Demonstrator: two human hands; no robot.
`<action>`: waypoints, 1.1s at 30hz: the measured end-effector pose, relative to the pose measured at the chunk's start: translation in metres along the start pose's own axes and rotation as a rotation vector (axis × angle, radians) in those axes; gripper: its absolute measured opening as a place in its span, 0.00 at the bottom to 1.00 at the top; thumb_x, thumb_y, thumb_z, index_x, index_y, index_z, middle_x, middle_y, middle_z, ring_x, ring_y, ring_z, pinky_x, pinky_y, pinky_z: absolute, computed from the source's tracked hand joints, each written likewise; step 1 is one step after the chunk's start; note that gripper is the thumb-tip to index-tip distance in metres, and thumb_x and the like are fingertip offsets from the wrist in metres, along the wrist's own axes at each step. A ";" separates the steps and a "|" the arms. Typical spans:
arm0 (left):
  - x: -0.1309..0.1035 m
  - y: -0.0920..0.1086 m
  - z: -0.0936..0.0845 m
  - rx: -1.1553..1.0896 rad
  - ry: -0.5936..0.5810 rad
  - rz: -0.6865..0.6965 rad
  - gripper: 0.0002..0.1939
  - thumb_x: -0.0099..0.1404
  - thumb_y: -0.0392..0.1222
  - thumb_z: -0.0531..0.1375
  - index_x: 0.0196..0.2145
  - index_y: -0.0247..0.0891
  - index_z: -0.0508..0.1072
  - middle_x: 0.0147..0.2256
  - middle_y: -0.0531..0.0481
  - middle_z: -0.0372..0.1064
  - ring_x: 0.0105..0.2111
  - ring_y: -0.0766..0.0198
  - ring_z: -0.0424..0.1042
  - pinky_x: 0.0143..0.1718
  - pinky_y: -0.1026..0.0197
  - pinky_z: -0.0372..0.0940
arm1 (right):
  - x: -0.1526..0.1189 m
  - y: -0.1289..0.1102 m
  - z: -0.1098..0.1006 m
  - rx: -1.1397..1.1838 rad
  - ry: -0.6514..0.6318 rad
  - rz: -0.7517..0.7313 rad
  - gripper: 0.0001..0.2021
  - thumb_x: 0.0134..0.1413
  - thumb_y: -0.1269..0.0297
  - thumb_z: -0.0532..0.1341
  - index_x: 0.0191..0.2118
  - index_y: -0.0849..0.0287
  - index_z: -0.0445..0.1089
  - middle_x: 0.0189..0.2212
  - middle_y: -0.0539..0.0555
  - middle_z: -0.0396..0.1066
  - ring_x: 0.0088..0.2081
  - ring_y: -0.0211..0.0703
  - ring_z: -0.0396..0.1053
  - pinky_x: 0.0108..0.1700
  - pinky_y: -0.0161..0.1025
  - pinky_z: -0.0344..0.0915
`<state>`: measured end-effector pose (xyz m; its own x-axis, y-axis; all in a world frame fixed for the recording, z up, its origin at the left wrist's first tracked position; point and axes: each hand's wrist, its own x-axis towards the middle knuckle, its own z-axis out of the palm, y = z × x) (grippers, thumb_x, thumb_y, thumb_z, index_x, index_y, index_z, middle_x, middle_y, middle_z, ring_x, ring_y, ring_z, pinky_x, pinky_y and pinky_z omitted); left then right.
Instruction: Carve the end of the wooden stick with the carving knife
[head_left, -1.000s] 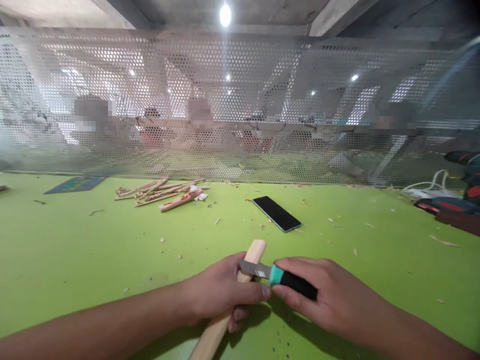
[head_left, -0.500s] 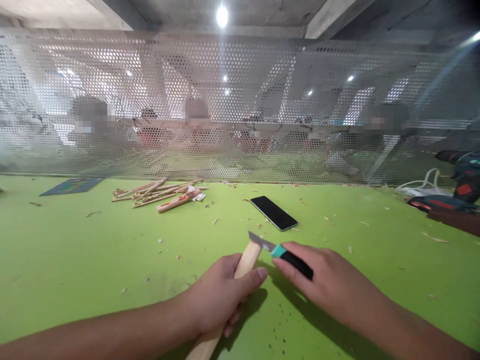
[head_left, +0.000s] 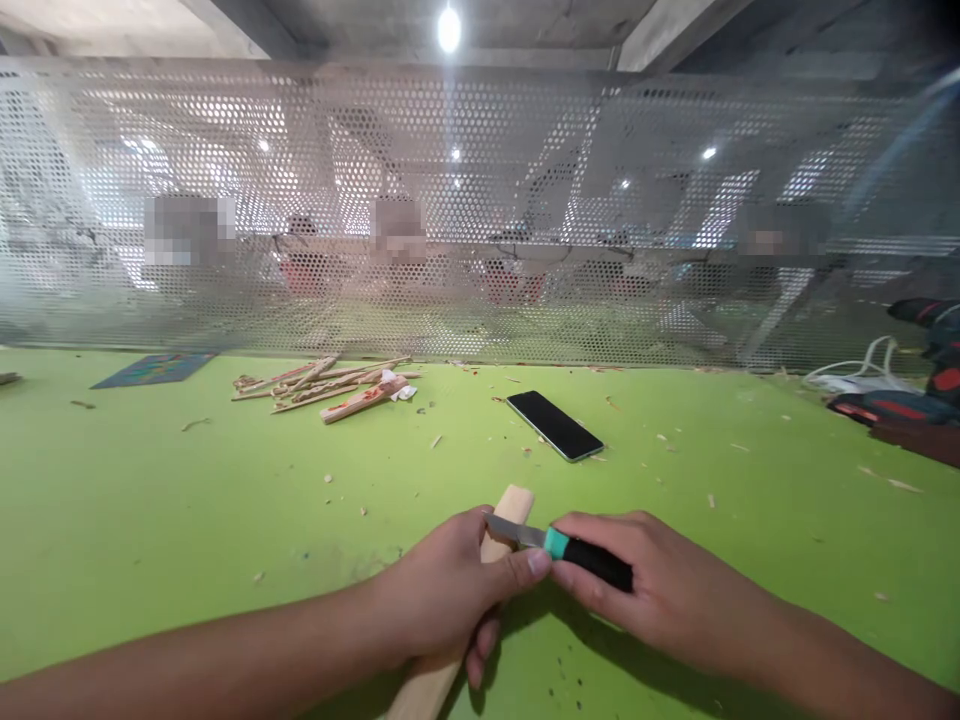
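My left hand [head_left: 450, 585] is wrapped round a pale wooden stick [head_left: 514, 503], whose far end points forward above the green table. Its lower end runs out past the bottom edge of the picture. In my right hand [head_left: 637, 575] is a utility knife [head_left: 596, 562] with a black and teal handle. The knife's blade lies across the top of the stick, just beyond my left thumb, and the thumb tip is close to the teal collar. Beyond the stick a dark-screened phone [head_left: 555, 425] lies flat.
A pile of thin wooden sticks [head_left: 315, 382] and a red-stained wood piece [head_left: 352, 403] lie at the back left, near a patterned card [head_left: 154, 370]. A cordless drill [head_left: 941, 375] stands far right. Wood shavings dot the green table [head_left: 225, 520]. A perforated screen [head_left: 465, 300] closes the back.
The blade has moved from the stick's far tip down toward my left thumb. My right hand has come nearer to me with the knife. The view has shifted slightly.
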<state>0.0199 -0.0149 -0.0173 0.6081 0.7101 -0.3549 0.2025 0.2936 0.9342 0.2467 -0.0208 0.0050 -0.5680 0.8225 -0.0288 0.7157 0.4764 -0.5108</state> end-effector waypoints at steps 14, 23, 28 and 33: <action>0.000 0.004 0.001 -0.011 0.079 0.007 0.22 0.66 0.64 0.59 0.38 0.42 0.62 0.17 0.65 0.56 0.11 0.73 0.54 0.11 0.69 0.60 | 0.007 0.010 -0.006 -0.132 0.123 0.110 0.19 0.71 0.48 0.52 0.39 0.55 0.73 0.28 0.52 0.75 0.27 0.44 0.70 0.28 0.37 0.57; -0.004 0.006 0.003 0.094 0.032 -0.059 0.19 0.69 0.61 0.56 0.39 0.43 0.60 0.13 0.63 0.58 0.10 0.69 0.56 0.11 0.67 0.59 | 0.007 0.019 -0.019 -0.090 0.147 0.216 0.21 0.70 0.46 0.52 0.43 0.56 0.75 0.26 0.52 0.75 0.21 0.41 0.65 0.23 0.35 0.52; -0.002 0.003 0.001 0.052 0.023 -0.046 0.23 0.67 0.63 0.59 0.42 0.42 0.60 0.14 0.64 0.58 0.11 0.69 0.58 0.12 0.67 0.60 | 0.004 0.006 -0.012 -0.064 0.161 0.160 0.20 0.70 0.48 0.52 0.36 0.56 0.72 0.25 0.50 0.72 0.25 0.41 0.64 0.27 0.36 0.55; -0.003 0.003 0.000 0.038 0.003 -0.038 0.26 0.65 0.65 0.60 0.44 0.40 0.62 0.16 0.64 0.59 0.11 0.70 0.59 0.13 0.67 0.62 | 0.001 0.004 -0.012 -0.045 0.093 0.133 0.19 0.71 0.47 0.52 0.36 0.56 0.70 0.27 0.49 0.71 0.26 0.40 0.64 0.28 0.36 0.55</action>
<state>0.0189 -0.0160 -0.0138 0.5971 0.7009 -0.3901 0.2547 0.2954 0.9208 0.2542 -0.0138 0.0135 -0.4283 0.9035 -0.0128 0.8008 0.3730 -0.4687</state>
